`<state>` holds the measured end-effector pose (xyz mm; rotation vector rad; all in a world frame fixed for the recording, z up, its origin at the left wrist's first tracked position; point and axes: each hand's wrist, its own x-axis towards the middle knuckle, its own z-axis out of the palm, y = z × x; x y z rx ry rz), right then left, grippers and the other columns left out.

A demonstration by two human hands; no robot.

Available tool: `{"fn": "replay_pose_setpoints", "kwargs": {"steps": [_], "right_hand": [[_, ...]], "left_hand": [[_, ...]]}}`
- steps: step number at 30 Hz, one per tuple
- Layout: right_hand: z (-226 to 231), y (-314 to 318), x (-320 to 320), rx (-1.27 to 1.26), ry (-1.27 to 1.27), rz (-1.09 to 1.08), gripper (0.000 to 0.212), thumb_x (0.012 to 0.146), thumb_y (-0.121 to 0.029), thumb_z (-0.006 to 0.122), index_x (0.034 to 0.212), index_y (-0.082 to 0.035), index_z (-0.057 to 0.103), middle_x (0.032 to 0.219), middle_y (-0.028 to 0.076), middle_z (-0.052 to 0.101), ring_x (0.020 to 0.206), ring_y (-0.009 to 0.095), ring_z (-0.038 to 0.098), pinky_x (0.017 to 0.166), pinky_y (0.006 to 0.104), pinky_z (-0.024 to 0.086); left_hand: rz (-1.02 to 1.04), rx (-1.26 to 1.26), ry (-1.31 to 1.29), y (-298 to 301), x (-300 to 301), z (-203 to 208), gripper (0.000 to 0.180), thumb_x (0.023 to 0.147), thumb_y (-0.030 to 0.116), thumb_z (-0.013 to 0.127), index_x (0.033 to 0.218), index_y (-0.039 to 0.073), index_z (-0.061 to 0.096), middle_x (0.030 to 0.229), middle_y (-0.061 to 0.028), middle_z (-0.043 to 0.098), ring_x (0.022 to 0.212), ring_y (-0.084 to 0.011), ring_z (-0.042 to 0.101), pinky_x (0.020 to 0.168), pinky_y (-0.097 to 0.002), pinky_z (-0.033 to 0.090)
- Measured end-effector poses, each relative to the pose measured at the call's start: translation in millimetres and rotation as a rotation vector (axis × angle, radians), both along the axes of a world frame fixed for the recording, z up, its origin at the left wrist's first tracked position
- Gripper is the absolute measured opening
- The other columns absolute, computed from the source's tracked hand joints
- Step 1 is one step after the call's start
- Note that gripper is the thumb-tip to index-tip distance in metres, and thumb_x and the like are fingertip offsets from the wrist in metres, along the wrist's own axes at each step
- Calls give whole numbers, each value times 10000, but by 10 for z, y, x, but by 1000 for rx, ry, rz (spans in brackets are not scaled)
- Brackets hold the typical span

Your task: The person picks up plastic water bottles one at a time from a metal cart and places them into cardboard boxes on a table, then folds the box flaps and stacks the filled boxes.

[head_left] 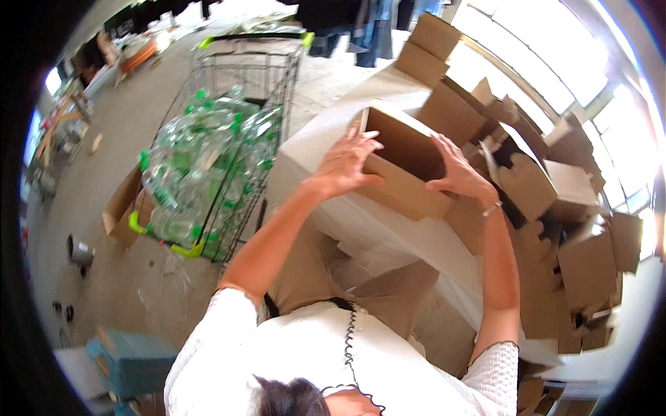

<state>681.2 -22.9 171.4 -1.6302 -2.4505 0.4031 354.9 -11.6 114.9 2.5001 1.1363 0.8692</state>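
Closest in, white sleeves (229, 333) are seen coming up from the lower edge, with both arms stretched out toward a plain brown cardboard box (406, 163). The box is open-topped, unprinted, with a shadowed inside and clean folded walls, and it's tilted a bit on the near edge of a long table (326, 145) covered in white. The left hand (345, 165) is laid flat against the box's left wall, fingers spread and reaching over the rim, so the box is pressed rather than pinched. The right hand (458, 173) is cupped over the right rim, thumb down on the outer side, so the box is basically clamped between the two palms. Just past the box, toward the table's right end, a big messy heap of flattened and half-folded brown cartons (548, 187) is piled up, all the same bare cardboard; no labels can be made out on them. More loose cardboard pieces (395, 291) are lying below the table edge. Off the table's left side, a wire cart (236, 83) with yellow-green corners is parked, stuffed with clear plastic bottles (208, 173) with green caps. A blue crate (132, 360) is sitting on the floor at the lower left.
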Motion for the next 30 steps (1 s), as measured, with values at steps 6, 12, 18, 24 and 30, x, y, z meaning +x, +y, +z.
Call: {"fn": "replay_pose_setpoints", "kwargs": {"steps": [6, 12, 18, 24, 30], "right_hand": [[168, -197, -202, -58, -126, -33, 1355, 606, -420, 937, 1650, -86, 141, 1702, 191, 129, 1574, 371, 124, 1272, 467, 191], [-15, -90, -57, -1, -4, 6, 1379, 546, -368, 956, 1652, -132, 166, 1647, 163, 230, 1521, 382, 236, 1249, 502, 231], [178, -246, -341, -56, -86, -94, 1395, 512, -322, 968, 1649, -153, 178, 1646, 179, 219, 1511, 394, 245, 1247, 510, 246], [89, -216, -224, -29, 14, -31, 1354, 479, -349, 978, 1626, -159, 282, 1653, 169, 214, 1517, 400, 234, 1243, 513, 256], [147, -165, -309, -68, -46, -65, 1313, 493, -394, 980, 1605, -148, 327, 1667, 165, 191, 1530, 408, 204, 1246, 529, 241]], "left_hand": [[138, 206, -161, -293, -159, -203, 773, 855, 297, 806, 1535, 159, 466, 1672, -151, 282, 1548, -374, 243, 1264, -481, 230], [469, 185, -196, -678, -1248, -303, 645, 894, 146, 745, 1496, 130, 517, 1651, -175, 312, 1539, -357, 266, 1255, -453, 245], [875, 81, -240, -339, -2609, -471, 539, 892, 117, 705, 1406, 31, 567, 1557, -215, 448, 1449, -376, 417, 1211, -434, 345], [834, 186, 171, 717, -3482, -515, 616, 851, 35, 651, 1445, -27, 497, 1556, -208, 456, 1433, -370, 442, 1211, -423, 361], [710, 168, 625, 1640, -3996, -945, 645, 809, -67, 584, 1439, 61, 525, 1504, -151, 526, 1434, -328, 446, 1236, -443, 290]]}}
